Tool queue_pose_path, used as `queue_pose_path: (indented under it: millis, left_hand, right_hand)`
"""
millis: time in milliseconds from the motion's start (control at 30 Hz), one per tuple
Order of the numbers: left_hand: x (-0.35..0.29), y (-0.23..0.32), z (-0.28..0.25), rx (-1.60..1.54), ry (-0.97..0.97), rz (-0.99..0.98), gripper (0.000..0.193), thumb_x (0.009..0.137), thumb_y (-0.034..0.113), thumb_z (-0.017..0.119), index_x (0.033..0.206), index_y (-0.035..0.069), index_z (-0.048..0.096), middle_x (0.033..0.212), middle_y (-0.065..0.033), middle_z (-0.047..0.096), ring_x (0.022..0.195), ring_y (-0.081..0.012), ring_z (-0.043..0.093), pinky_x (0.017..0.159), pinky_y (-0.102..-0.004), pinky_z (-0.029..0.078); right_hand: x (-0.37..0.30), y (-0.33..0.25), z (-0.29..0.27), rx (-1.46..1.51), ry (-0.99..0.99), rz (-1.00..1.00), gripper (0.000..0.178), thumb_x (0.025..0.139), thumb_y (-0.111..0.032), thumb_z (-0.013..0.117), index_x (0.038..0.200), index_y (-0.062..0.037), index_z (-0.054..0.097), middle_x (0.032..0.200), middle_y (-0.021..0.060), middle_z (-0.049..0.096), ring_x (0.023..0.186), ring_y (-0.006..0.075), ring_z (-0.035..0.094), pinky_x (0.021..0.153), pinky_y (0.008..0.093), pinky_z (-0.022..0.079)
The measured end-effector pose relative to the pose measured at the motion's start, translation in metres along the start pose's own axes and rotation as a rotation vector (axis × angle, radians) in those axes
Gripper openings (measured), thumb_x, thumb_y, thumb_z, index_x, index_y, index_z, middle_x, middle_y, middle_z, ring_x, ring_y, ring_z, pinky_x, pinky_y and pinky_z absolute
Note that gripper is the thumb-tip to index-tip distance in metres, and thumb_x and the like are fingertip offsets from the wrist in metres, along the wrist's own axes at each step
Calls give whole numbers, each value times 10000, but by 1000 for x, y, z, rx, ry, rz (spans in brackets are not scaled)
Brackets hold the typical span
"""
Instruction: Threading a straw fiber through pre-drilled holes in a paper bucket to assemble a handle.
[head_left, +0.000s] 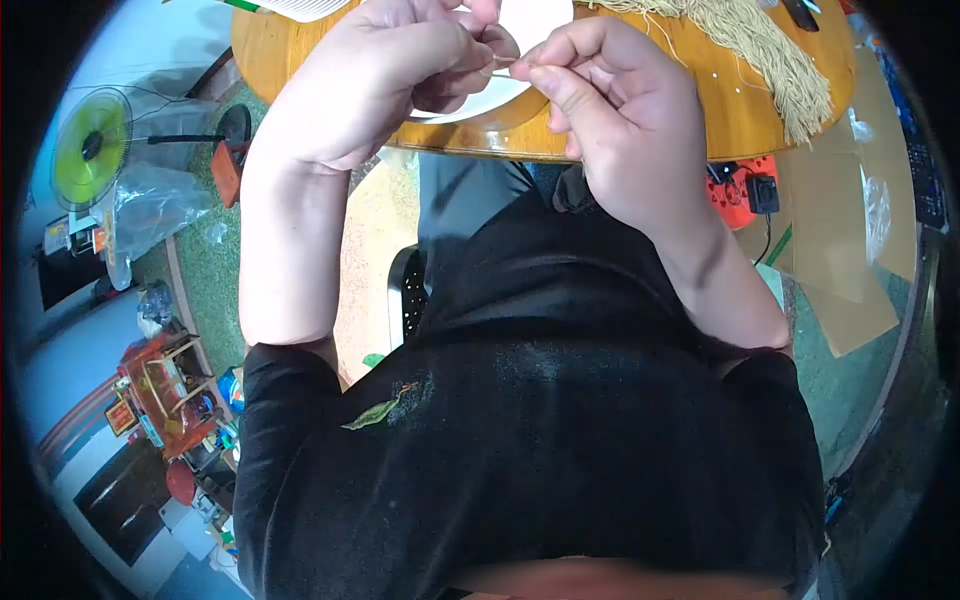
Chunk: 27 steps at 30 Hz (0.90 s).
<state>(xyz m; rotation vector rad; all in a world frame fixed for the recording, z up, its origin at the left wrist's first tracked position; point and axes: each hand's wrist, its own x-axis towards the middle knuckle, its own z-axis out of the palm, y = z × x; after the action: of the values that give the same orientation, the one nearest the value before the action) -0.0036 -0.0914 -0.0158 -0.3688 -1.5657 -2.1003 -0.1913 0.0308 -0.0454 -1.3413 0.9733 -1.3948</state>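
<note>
My left hand (430, 60) is raised over the near edge of the wooden table, with its fingers curled in a pinch. Opposite it, my right hand (625, 100) pinches with thumb and forefinger. A short thin tan strand (506, 62) runs between the fingertips of both hands. Its ends are hidden in my fingers. Below the hands lies a white plate (480, 103), partly covered by them. To the right, a thick bundle of beige cord (765, 55) spreads across the table, its cut ends hanging near the edge.
The round wooden table (540, 143) reaches toward my lap. A white ribbed tray (305, 8) sits at its far left. Beneath its right side is a red power strip (735, 205) with a black adapter (763, 194). Cardboard (830, 220) covers floor at right; a green fan (90, 148) stands left.
</note>
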Motion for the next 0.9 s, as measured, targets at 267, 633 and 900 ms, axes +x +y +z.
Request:
queue_pose_path:
  millis: [267, 633, 900]
  left_hand:
    - [-6, 9, 20, -292, 462, -266, 236, 894, -117, 532, 1084, 17, 570, 969, -150, 671, 616, -110, 493, 528, -217, 347]
    - [11, 31, 69, 359, 791, -548, 371, 908, -193, 596, 1201, 35, 590, 968, -25, 641, 734, -74, 551, 620, -203, 408]
    - [24, 18, 74, 1129, 1018, -590, 248, 979, -66, 676, 1212, -23, 603, 869, 27, 591, 787, -67, 572, 689, -229, 463]
  right_hand:
    - [-5, 10, 8, 18, 12, -96, 81, 1083, 28, 594, 1111, -4, 663, 1133, 106, 790, 780, 20, 612, 649, 180, 488]
    - [0, 22, 3, -274, 82, -407, 44, 990, -13, 725, 1004, -35, 690, 886, 106, 780, 790, 221, 786, 673, 312, 598]
    - [-1, 22, 2, -363, 34, -461, 56, 1036, 53, 646, 1079, 35, 677, 1194, 192, 802, 1001, 158, 785, 843, 280, 617]
